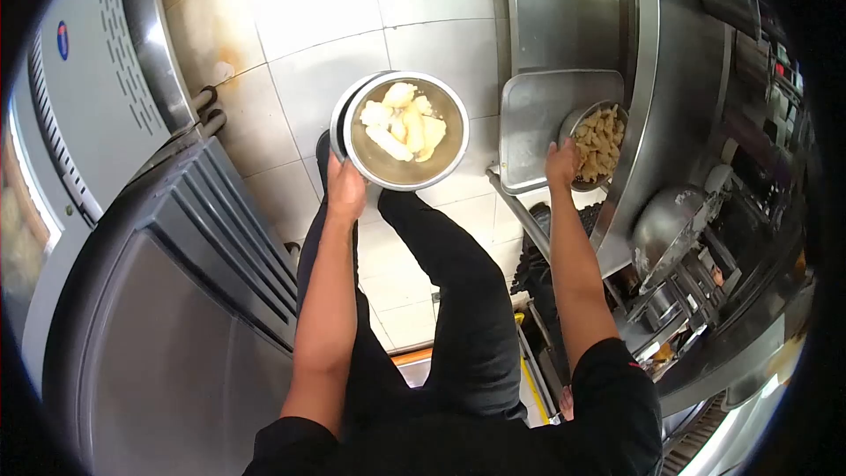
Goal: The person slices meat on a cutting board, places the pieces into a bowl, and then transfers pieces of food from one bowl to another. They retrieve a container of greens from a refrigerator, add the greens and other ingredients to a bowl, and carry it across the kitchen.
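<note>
My left hand [346,187] grips the near rim of a stainless steel bowl [451,165], held up over the floor with another metal rim showing behind it. Pale yellow, lumpy food pieces [407,126] lie in a heap inside that bowl. Out to the right, my right hand [562,163] is closed on the left edge of a round metal container [575,117]. Golden-brown food pieces [601,141] fill this container, which sits over the right part of a rectangular metal tray [533,110] on a low shelf.
Steel shelving [648,62] rises close beside my right arm, with a metal bowl [663,227] and assorted kitchenware further right. At left stand a grey appliance [189,326] and a vented metal unit [88,79]. White tiles [326,62] cover the floor.
</note>
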The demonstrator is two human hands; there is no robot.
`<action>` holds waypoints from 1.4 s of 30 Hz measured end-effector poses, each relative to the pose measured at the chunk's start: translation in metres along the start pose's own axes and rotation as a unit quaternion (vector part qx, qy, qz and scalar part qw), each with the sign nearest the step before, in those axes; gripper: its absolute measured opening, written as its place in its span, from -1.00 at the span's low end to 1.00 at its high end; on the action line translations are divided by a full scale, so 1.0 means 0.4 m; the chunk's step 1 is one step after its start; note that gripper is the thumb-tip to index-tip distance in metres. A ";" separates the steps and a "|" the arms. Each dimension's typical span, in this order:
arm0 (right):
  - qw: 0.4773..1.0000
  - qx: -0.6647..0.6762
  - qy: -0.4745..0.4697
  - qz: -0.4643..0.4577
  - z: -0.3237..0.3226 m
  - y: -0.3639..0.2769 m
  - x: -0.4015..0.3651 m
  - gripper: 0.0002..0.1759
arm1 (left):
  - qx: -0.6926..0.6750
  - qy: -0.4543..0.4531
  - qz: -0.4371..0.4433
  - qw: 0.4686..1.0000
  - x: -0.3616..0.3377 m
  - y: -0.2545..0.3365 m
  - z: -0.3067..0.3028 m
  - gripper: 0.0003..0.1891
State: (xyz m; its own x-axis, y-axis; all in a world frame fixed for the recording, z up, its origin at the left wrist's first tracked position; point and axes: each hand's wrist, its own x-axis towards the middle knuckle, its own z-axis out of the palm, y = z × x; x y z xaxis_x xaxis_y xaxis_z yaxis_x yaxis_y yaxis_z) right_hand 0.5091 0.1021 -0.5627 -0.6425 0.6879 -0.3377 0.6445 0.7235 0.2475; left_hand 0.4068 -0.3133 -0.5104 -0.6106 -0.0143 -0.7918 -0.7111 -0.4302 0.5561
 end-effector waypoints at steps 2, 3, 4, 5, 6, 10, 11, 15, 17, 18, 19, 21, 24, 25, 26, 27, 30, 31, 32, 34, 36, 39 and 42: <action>0.998 0.027 -0.001 0.060 -0.027 -0.010 0.002 -0.42 | 0.019 -0.041 -0.035 0.998 0.002 0.033 -0.009 -0.62; 0.998 0.026 -0.002 0.063 0.001 -0.014 0.015 -0.42 | 0.165 -0.051 0.050 0.984 0.003 0.032 -0.025 -0.61; 0.996 0.047 0.003 0.079 0.052 0.003 0.036 -0.43 | 0.302 -0.064 0.132 0.942 0.004 0.024 -0.036 -0.60; 0.993 0.058 0.014 0.101 0.089 0.057 0.063 -0.43 | 0.355 -0.069 0.170 0.917 0.029 -0.009 -0.091 -0.67; 0.996 -0.082 -0.003 0.023 0.144 0.124 0.103 -0.47 | 0.399 -0.080 0.209 0.889 0.054 -0.057 -0.123 -0.71; 0.990 0.087 -0.038 0.107 -0.034 0.037 0.096 -0.65 | 0.025 -0.062 -0.014 0.998 0.038 0.012 -0.036 -0.73; 0.990 0.079 -0.051 0.103 -0.058 0.010 0.085 -0.71 | 0.027 -0.056 -0.004 0.998 0.040 0.008 -0.039 -0.71; 0.998 0.062 0.029 -0.015 -0.034 -0.084 0.040 -0.75 | 0.020 -0.051 -0.047 0.997 0.037 0.024 0.009 -0.64; 0.991 0.094 0.061 -0.068 -0.033 -0.159 0.012 -0.76 | 0.031 -0.051 -0.048 0.997 0.029 0.030 0.027 -0.64; 0.991 0.099 0.061 -0.065 -0.041 -0.199 -0.003 -0.76 | 0.045 -0.045 -0.036 0.997 0.029 0.030 0.038 -0.64; 0.991 0.116 0.047 -0.041 -0.058 -0.241 -0.016 -0.76 | 0.049 -0.047 -0.033 0.997 0.041 0.027 0.033 -0.64; 0.991 0.131 0.030 -0.020 -0.091 -0.302 -0.050 -0.76 | 0.068 -0.098 -0.021 0.993 0.053 0.013 0.012 -0.64; 0.977 0.171 0.088 -0.091 -0.118 -0.337 -0.090 -0.79 | 0.070 -0.070 -0.055 0.994 0.046 0.027 0.040 -0.63; 0.977 0.173 0.087 -0.094 -0.127 -0.332 -0.097 -0.79 | 0.084 -0.086 -0.079 0.990 0.054 0.025 0.031 -0.62; 0.969 0.208 0.080 -0.107 -0.144 -0.311 -0.104 -0.79 | 0.084 -0.083 -0.079 0.990 0.057 0.014 0.028 -0.62; 0.960 0.241 0.072 -0.121 -0.161 -0.286 -0.112 -0.77 | 0.061 -0.069 -0.069 0.993 0.050 0.014 0.045 -0.63; 0.956 0.275 0.103 -0.015 -0.156 -0.164 -0.097 -0.84 | 0.038 -0.057 -0.058 0.996 0.051 0.010 0.060 -0.63; 0.956 0.274 0.103 -0.019 -0.152 -0.131 -0.082 -0.84 | 0.044 -0.060 -0.060 0.995 0.053 0.008 0.058 -0.64; 0.958 0.270 0.094 0.000 -0.142 -0.105 -0.064 -0.86 | 0.042 -0.058 -0.059 0.996 0.058 0.000 0.049 -0.64; 0.955 0.292 0.045 0.030 -0.145 -0.103 -0.033 -0.86 | 0.069 -0.110 -0.052 0.990 0.069 -0.009 0.032 -0.63; 0.954 0.298 0.027 -0.009 -0.155 -0.138 -0.031 -0.86 | 0.068 -0.092 -0.055 0.992 0.072 -0.016 0.032 -0.64; 0.956 0.285 -0.009 -0.067 -0.160 -0.213 -0.068 -0.84 | 0.074 -0.072 -0.049 0.993 0.085 -0.016 0.021 -0.65; 0.966 0.149 0.103 -0.183 -0.127 -0.254 -0.121 -0.74 | 0.078 -0.098 -0.064 0.990 0.104 -0.044 -0.010 -0.64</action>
State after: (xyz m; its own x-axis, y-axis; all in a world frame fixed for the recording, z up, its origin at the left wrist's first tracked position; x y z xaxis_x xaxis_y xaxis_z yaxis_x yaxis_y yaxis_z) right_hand 0.4537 -0.0019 -0.5252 -0.8988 0.4089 -0.1581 0.4302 0.8922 -0.1377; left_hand 0.3951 -0.3100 -0.5542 -0.5565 0.2133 -0.8030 -0.8233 -0.2714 0.4985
